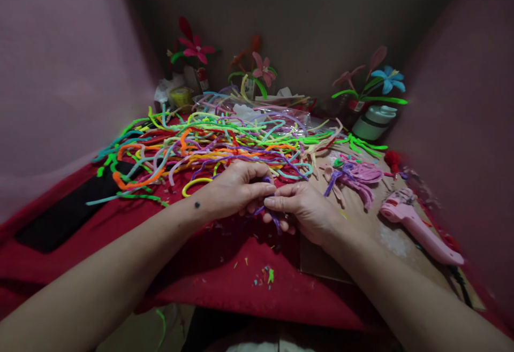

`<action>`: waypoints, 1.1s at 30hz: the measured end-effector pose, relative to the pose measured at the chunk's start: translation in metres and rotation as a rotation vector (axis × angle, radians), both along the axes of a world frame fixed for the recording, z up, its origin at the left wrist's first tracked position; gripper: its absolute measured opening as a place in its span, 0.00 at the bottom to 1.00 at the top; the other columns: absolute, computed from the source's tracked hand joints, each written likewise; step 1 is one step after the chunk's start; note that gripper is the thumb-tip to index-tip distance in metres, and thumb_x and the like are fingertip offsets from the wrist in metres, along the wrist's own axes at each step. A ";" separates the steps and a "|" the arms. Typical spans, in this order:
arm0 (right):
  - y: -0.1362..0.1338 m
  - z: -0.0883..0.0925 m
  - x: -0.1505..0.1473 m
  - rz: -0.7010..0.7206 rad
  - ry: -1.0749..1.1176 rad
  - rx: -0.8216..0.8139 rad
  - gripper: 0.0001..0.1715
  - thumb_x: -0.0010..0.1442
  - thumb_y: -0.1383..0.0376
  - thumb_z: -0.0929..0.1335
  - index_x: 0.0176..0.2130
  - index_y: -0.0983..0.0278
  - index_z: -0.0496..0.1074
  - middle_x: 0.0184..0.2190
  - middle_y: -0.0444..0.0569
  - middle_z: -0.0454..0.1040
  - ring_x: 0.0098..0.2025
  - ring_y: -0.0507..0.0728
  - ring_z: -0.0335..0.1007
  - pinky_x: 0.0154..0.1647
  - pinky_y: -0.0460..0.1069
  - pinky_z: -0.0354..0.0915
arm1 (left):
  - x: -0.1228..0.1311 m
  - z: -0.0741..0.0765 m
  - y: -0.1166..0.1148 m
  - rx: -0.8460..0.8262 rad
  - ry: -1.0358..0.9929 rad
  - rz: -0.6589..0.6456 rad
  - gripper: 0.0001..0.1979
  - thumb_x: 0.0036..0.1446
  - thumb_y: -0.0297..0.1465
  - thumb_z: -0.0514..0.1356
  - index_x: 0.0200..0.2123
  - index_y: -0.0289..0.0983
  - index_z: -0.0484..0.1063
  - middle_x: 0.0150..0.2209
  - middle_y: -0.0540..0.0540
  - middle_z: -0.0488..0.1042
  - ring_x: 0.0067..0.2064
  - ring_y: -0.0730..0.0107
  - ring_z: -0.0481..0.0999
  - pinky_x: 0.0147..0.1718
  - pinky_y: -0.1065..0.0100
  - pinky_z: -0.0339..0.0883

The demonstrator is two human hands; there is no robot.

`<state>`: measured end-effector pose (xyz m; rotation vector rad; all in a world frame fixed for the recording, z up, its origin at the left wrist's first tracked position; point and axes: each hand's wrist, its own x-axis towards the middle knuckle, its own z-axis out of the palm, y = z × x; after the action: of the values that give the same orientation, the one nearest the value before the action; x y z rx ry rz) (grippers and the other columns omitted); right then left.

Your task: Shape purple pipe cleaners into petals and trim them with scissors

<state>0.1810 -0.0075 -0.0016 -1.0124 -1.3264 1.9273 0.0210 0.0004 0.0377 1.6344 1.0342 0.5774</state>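
Red cloth [225,272] covers the worktable in a dim corner with pinkish walls. At its middle our left hand [235,189] and right hand [303,210] meet, fingertips touching. Between them we pinch a purple chenille pipe cleaner [274,219]. Both hands have their fingers narrowed onto it, the left from 9 o'clock and the right from 3 o'clock. A bent loop of the stem shows at 12 o'clock above the thumbs, and its loose tail hangs toward 6 o'clock under the right palm. Its long axis therefore runs roughly 12 to 6, across the line of the knuckles. Neither hand is nearer, since both grip the same short stretch.

From the hands, a tangled heap of multicoloured pipe cleaners [209,138] spreads from 10 to 1 o'clock, just beyond the left knuckles. A brown cardboard sheet [361,223] lies under the right wrist. On it, a pink and purple twisted piece [357,175] sits at 2 o'clock and a pink plastic glue gun [417,226] lies at 3 o'clock, well apart. Finished pipe-cleaner flowers [263,71] stand along the back wall at 12 o'clock.
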 end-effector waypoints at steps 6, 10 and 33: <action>-0.001 0.001 0.000 -0.047 -0.022 0.010 0.12 0.48 0.62 0.71 0.26 0.71 0.75 0.19 0.45 0.72 0.12 0.44 0.58 0.09 0.39 0.51 | -0.002 -0.007 0.002 -0.122 -0.174 0.038 0.07 0.53 0.32 0.57 0.29 0.34 0.67 0.18 0.51 0.70 0.16 0.79 0.64 0.15 0.76 0.57; -0.001 0.001 0.000 -0.045 -0.016 0.011 0.13 0.48 0.61 0.71 0.28 0.71 0.75 0.18 0.45 0.72 0.12 0.43 0.57 0.09 0.39 0.50 | -0.001 -0.013 0.003 -0.166 -0.265 0.108 0.07 0.52 0.34 0.59 0.30 0.35 0.67 0.17 0.54 0.68 0.15 0.79 0.65 0.14 0.77 0.56; -0.004 0.004 -0.002 -0.082 -0.046 0.104 0.15 0.47 0.63 0.70 0.16 0.67 0.67 0.10 0.40 0.64 0.10 0.45 0.53 0.11 0.42 0.45 | 0.011 -0.012 -0.010 0.530 0.048 0.332 0.09 0.50 0.32 0.58 0.21 0.34 0.68 0.21 0.51 0.68 0.24 0.77 0.64 0.25 0.74 0.58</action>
<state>0.1787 -0.0118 0.0028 -1.0487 -1.3743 1.7658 0.0317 -0.0096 0.0261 1.9474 1.2724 1.1112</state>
